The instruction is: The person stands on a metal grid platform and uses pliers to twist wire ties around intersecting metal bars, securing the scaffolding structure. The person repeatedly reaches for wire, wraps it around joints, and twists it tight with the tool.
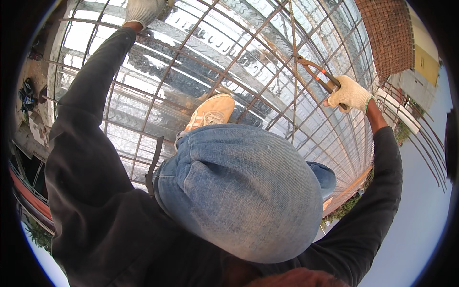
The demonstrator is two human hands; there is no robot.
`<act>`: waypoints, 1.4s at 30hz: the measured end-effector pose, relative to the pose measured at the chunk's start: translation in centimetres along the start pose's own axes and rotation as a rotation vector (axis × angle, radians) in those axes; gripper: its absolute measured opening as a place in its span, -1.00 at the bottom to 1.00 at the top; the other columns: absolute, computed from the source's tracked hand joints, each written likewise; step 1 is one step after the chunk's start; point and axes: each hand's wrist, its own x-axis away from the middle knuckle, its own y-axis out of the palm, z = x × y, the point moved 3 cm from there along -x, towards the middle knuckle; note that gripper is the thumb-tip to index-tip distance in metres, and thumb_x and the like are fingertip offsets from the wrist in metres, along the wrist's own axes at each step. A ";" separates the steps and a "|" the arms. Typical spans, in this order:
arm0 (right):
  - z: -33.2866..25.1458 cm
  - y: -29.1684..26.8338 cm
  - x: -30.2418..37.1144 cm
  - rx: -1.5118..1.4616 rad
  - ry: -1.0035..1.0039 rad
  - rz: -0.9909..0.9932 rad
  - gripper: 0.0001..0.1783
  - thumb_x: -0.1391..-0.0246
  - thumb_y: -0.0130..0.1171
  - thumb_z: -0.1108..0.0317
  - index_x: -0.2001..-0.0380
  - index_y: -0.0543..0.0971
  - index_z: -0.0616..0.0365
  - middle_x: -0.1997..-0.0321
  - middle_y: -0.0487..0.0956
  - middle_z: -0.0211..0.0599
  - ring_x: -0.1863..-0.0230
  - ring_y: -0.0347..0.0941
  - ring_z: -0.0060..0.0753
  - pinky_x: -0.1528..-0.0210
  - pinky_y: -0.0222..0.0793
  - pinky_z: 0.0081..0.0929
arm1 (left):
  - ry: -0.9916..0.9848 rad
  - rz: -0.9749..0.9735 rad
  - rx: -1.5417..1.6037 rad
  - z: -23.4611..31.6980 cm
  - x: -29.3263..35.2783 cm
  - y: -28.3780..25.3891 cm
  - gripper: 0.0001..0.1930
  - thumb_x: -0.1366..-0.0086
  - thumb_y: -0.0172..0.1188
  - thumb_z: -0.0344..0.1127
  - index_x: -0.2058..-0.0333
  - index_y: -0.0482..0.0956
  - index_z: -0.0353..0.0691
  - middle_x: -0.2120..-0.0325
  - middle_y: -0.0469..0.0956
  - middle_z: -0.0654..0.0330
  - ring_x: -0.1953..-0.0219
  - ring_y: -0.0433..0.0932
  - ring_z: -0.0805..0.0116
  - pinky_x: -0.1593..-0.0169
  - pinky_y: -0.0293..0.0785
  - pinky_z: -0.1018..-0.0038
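My right hand (353, 93), in a pale knitted glove, is closed round the handles of a pair of pincers (319, 72). Their rusty head points up and left, over the grid of steel reinforcing bars (224, 72); dark and orange grips cover the handles. At the upper left, my left hand (145, 11) wears a similar glove and is curled at the grid. The picture's edge cuts off part of it, and whatever its fingers hold cannot be made out. A thin bar or wire (295, 36) crosses the grid near the pincers' head.
Shiny ribbed metal decking (191, 79) lies beneath the bars. My tan shoe (210, 112) stands among them, below my bent knee in jeans (244, 186). Long bar ends (428, 148) stick out at the right. A tiled roof (385, 36) rises at the upper right.
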 end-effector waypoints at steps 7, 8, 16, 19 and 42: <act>-1.4 -0.4 -2.1 0.957 -0.297 0.604 -0.51 -0.13 0.50 0.27 -0.07 0.59 0.21 0.05 0.75 -0.01 0.02 0.75 0.00 -0.03 0.65 -0.01 | -0.057 0.024 0.032 -0.9 -0.1 -4.0 -0.37 -0.71 -0.07 -0.45 -0.64 0.20 0.17 0.06 0.70 -0.02 0.44 0.59 0.46 0.38 0.63 0.47; -0.8 0.0 -1.3 1.037 -0.291 0.684 -0.52 -0.16 0.51 0.26 -0.07 0.59 0.18 0.02 0.74 -0.01 -0.07 0.74 0.06 -0.11 0.65 0.04 | 0.064 0.033 0.077 -0.4 -0.1 0.7 -0.39 -0.71 -0.08 -0.44 -0.63 0.23 0.16 0.13 0.70 0.01 0.47 0.58 0.48 0.39 0.62 0.48; -0.9 -3.1 -5.9 0.662 -0.141 0.284 -0.56 -0.27 0.50 0.01 0.17 0.69 0.22 0.48 0.66 -0.21 0.43 0.72 -0.10 0.31 0.67 -0.13 | -0.277 -0.283 0.357 2.9 2.1 -4.7 -0.43 -0.71 0.01 -0.40 -0.61 0.28 0.01 -0.06 0.64 0.03 0.24 0.65 0.43 0.23 0.68 0.46; 1.9 -1.7 -2.3 0.006 0.112 0.010 -0.42 -0.40 0.37 -0.17 0.23 0.68 0.25 0.53 0.61 -0.32 0.63 0.58 -0.35 0.60 0.47 -0.31 | -0.058 -0.065 -0.109 5.1 1.3 2.8 -0.43 -0.72 0.01 -0.39 -0.62 0.25 -0.01 -0.16 0.60 0.04 0.17 0.65 0.40 0.17 0.70 0.45; 8.7 9.7 -1.0 -0.318 -0.170 0.402 -0.51 -0.31 0.48 -0.12 0.29 0.74 0.15 0.57 0.56 -0.49 0.63 0.50 -0.63 0.59 0.33 -0.55 | 0.408 0.147 -1.212 19.2 4.7 1.4 -0.43 -0.41 0.29 -0.06 -0.34 0.63 -0.11 -0.48 0.45 -0.07 -0.40 0.57 -0.18 -0.39 0.54 0.01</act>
